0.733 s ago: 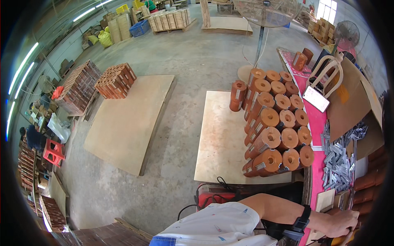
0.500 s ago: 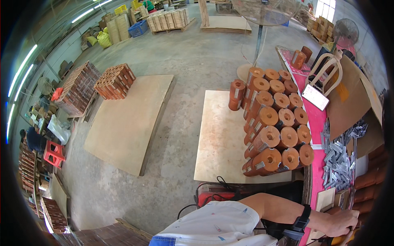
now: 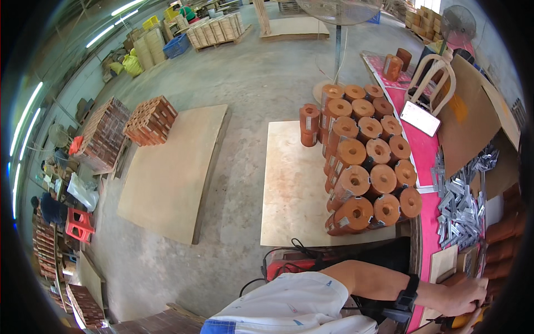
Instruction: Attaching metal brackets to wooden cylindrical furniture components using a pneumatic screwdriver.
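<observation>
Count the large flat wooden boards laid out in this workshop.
3: the left board on the floor, the middle board under the orange cylinders, and the far board at the top. Others may be hidden.

Bright white rectangular phone screen on pink table; possibly pale labels on orange rolls.

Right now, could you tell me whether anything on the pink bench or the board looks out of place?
The grey metal brackets lie in a loose, scattered heap on the pink bench, while the orange wooden cylinders stand neatly stacked.
</observation>
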A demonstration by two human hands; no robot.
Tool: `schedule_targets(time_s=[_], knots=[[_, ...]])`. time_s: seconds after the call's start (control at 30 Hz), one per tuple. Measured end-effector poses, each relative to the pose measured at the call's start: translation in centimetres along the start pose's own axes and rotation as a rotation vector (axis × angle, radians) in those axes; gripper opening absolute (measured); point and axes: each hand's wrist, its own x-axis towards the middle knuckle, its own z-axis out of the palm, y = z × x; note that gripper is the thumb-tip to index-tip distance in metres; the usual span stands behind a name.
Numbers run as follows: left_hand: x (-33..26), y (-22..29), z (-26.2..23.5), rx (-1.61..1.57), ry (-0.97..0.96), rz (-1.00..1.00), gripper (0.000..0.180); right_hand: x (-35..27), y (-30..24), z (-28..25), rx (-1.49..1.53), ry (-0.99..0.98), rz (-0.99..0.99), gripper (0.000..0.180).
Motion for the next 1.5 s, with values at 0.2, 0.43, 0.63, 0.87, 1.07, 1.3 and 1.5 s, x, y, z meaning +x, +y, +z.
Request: schedule_targets(time_s=[0.2, 0.43, 0.63, 0.87, 1.07, 1.3, 1.5], knots=[[-0.5, -3.2, -4.3, 0.034, 0.000, 0.012, 0.012, -8.6, -7.3, -5.6, -0.100, 0.358, -0.057, 0.039], [-0.4, -6.2, -11.5, 0.125, -0.206, -0.347, 0.016, -6.1, -9.5, 2.1, -0.197, 0.384, -0.272, 0.036], [0.3, -7.8, -8.4, 0.180, -0.290, -0.366, 0.012, -3.9, -11.8, 0.5, -0.206, 0.379, -0.380, 0.017], [0.1, -7.8, -6.0, 0.181, -0.396, -0.419, 0.012, -1.8, -11.3, -0.1, -0.158, 0.434, -0.469, 0.022], [0.4, -8.3, -5.4, 0.233, -0.484, -0.323, 0.015, -0.4, -10.8, 0.1, -0.167, 0.438, -0.542, 0.025], [0.3, -7.5, -4.9, 0.142, -0.449, -0.469, 0.034, 0.2, -10.4, 0.3, -0.143, 0.402, -0.507, 0.029], [0.7, -6.9, -5.2, 0.220, -0.509, -0.451, 0.040, 0.1, -9.9, 0.5, -0.188, 0.414, -0.486, 0.030]])
